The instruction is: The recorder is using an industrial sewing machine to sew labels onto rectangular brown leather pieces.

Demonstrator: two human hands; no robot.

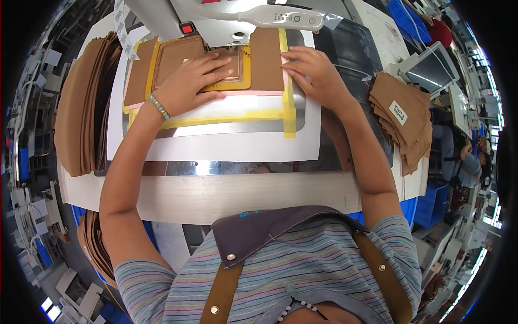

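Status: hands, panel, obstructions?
Left hand spread over yellow frame. Right hand at right edge of brown panel. Sewing machine head close to left fingers.

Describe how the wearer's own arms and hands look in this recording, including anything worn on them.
The left hand and right hand are both ungloved. A beaded bracelet in blue-green and yellowish tones circles the left wrist; nothing shows on the right wrist. The forearms are uncovered, and the short sleeves are grey with thin multicoloured stripes.
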